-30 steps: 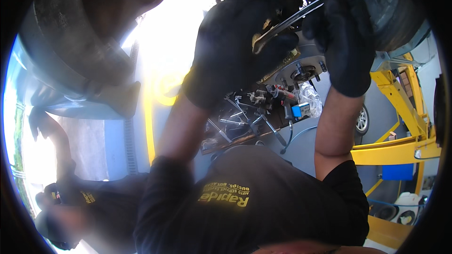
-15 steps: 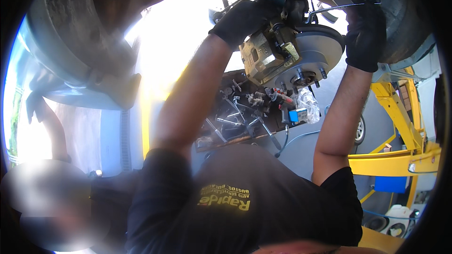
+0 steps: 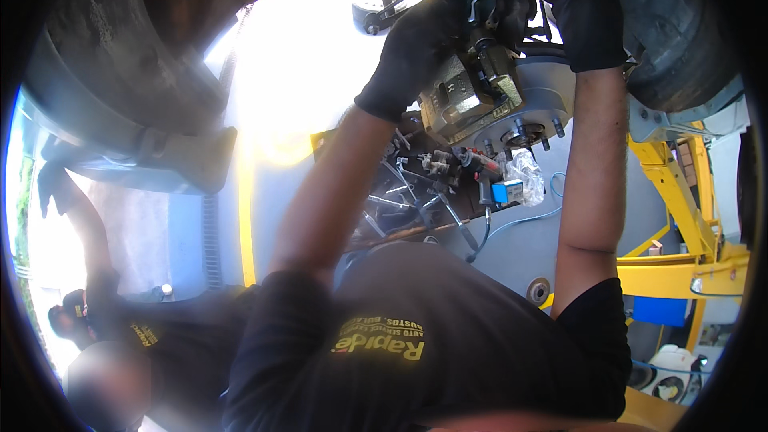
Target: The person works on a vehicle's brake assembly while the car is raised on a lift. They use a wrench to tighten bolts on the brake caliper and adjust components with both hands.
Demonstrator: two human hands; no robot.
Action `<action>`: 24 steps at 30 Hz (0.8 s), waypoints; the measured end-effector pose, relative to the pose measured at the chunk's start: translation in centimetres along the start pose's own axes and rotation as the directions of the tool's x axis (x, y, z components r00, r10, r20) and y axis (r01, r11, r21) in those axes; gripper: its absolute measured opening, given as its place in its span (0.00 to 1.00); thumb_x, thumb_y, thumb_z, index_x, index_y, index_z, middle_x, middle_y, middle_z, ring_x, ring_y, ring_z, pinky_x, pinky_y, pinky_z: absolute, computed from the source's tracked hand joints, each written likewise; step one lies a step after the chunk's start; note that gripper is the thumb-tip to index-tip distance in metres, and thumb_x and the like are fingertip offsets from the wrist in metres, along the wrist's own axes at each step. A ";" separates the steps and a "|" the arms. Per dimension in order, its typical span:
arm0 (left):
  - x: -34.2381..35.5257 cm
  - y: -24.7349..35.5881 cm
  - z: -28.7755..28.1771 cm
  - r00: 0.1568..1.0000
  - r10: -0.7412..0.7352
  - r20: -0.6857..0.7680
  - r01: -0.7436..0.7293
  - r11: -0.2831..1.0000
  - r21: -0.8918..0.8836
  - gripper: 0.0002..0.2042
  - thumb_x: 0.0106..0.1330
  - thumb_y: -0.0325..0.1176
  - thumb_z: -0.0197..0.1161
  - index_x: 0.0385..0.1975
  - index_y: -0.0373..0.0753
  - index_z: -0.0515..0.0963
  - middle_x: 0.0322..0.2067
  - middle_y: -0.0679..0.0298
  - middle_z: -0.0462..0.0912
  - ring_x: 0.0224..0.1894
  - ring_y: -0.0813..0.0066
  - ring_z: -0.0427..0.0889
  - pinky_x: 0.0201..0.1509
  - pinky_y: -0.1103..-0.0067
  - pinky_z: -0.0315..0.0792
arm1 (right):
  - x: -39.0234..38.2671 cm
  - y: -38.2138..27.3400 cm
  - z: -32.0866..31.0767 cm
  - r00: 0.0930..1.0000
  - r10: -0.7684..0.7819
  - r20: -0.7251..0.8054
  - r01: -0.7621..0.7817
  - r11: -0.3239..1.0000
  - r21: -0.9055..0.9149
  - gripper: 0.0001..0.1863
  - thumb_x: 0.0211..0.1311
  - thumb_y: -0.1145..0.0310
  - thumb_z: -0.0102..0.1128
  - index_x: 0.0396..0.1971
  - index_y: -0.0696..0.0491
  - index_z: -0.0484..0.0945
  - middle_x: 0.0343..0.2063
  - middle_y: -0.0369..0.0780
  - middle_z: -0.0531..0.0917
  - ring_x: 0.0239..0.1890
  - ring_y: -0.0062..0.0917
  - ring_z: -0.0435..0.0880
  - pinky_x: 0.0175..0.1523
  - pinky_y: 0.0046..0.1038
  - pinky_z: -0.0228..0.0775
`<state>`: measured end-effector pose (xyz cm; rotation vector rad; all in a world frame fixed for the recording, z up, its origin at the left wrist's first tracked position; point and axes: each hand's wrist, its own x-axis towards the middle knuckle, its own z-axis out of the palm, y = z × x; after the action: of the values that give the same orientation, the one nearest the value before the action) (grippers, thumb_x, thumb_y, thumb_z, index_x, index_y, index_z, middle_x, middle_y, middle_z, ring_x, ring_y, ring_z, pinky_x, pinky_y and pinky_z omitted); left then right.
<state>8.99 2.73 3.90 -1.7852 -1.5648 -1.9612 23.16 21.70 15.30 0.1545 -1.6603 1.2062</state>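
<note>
One brake caliper (image 3: pixel 468 96) under two gloved hands, left (image 3: pixel 416 52), right (image 3: pixel 588 12); finger grip unclear.

The person wears a black short-sleeved shirt (image 3: pixel 448 336) with yellow lettering on the chest, bare forearms, and black gloves on the left hand (image 3: pixel 412 56) and the right hand (image 3: pixel 588 16).
</note>
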 end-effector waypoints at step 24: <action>0.2 -3.8 0.7 0.858 0.509 -0.069 -0.503 0.860 0.085 0.12 0.53 0.16 0.70 0.37 0.37 0.84 0.46 0.56 0.83 0.48 0.60 0.83 0.52 0.70 0.79 | 4.8 -2.7 12.2 0.865 -0.128 0.486 0.502 0.215 -0.837 0.16 0.74 0.65 0.51 0.56 0.54 0.75 0.44 0.46 0.82 0.48 0.40 0.83 0.52 0.43 0.73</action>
<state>7.05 5.14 1.63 -1.8135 -0.9754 -1.6836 14.68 13.21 21.20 -0.0843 -2.2319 -0.3551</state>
